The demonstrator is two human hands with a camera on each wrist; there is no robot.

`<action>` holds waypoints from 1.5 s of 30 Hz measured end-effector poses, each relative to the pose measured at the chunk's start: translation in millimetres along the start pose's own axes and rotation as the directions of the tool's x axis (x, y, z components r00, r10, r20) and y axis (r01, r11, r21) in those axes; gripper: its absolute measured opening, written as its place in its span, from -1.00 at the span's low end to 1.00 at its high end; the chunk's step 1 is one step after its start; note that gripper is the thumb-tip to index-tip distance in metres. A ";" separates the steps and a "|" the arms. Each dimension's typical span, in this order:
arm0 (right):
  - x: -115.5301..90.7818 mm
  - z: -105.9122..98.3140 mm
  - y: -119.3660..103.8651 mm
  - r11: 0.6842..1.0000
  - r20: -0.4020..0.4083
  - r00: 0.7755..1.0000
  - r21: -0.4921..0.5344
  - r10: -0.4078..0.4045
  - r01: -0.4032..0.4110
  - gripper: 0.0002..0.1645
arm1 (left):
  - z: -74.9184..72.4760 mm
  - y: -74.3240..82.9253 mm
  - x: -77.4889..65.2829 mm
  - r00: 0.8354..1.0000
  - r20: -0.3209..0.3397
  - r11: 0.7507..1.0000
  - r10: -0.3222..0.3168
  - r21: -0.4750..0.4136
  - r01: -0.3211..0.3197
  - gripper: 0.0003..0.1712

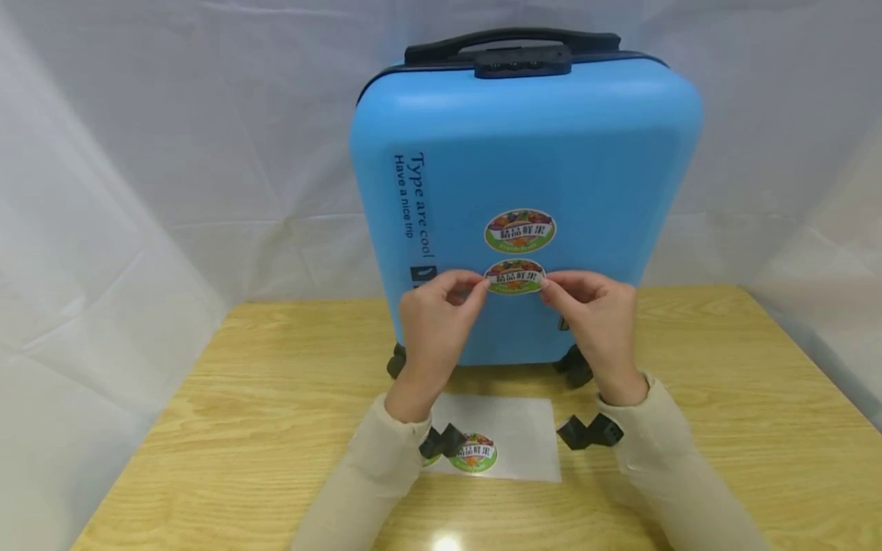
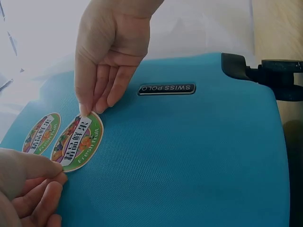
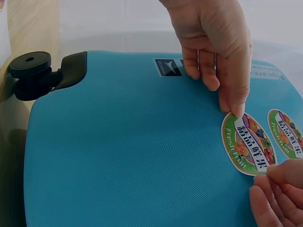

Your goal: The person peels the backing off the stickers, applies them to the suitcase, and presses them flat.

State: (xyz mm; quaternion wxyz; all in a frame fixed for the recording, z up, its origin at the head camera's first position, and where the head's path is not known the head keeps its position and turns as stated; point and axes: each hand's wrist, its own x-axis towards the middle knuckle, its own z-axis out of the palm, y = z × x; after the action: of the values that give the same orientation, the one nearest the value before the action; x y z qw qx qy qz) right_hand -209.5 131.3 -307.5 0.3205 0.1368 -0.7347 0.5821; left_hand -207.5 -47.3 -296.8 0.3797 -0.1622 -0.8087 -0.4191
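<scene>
A blue suitcase (image 1: 592,176) stands upright on the table, its printed front facing me. One oval fruit sticker (image 1: 520,231) lies flat on that front. Just below it, a second oval fruit sticker (image 1: 514,277) is held by its two ends. My left hand (image 1: 437,321) pinches the left end between thumb and forefinger, and my right hand (image 1: 599,317) pinches the right end the same way. In the left wrist view the held sticker (image 2: 77,142) is close to the suitcase shell; whether it touches I cannot tell.
A white backing sheet (image 1: 524,436) with fruit stickers (image 1: 475,453) on it lies on the wooden table (image 1: 276,428), in front of the suitcase. Black wheels (image 1: 575,366) carry the suitcase. White sheeting (image 1: 172,153) hangs behind and at the sides.
</scene>
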 end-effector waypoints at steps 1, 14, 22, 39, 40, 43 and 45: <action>0.3 0.0 0.0 1.000 -0.001 1.000 -0.003 -0.004 0.004 -0.85 | -0.1 0.1 0.3 1.000 -0.001 1.000 0.001 0.009 -0.001 -0.83; 2.2 -0.2 -0.5 0.999 -0.005 1.000 -0.044 -0.022 0.021 -0.85 | 0.5 1.4 1.5 1.000 -0.012 1.000 -0.021 -0.013 0.021 -0.83; 2.2 0.1 -1.4 0.999 -0.004 1.000 -0.036 -0.021 0.021 -0.85 | 1.5 2.5 1.8 1.000 -0.010 0.998 -0.023 -0.065 0.022 -0.84; -0.7 -0.1 -0.5 0.998 -0.011 0.999 -0.055 -0.032 0.031 -0.84 | 4.8 6.7 0.7 0.999 0.011 0.995 -0.032 -0.094 0.033 -0.83; -0.7 -0.2 -0.6 0.998 -0.011 0.999 -0.056 -0.033 0.032 -0.84 | 5.5 7.6 0.8 0.999 0.014 0.995 -0.035 -0.094 0.036 -0.83; -0.8 -0.5 -1.2 0.998 -0.009 0.999 -0.060 -0.037 0.037 -0.84 | 8.1 9.8 0.7 0.998 0.028 0.993 -0.053 -0.102 0.055 -0.82; -0.7 -0.7 -1.7 0.997 -0.007 0.999 -0.066 -0.041 0.041 -0.84 | 10.0 11.7 0.3 0.997 0.043 0.991 -0.064 -0.117 0.068 -0.82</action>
State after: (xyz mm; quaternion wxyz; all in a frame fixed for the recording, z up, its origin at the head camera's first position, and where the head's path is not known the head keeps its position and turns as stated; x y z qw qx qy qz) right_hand -207.7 131.4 -306.6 0.3396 0.1389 -0.7491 0.5516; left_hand -205.7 -32.3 -293.7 0.3394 -0.1657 -0.7947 -0.4752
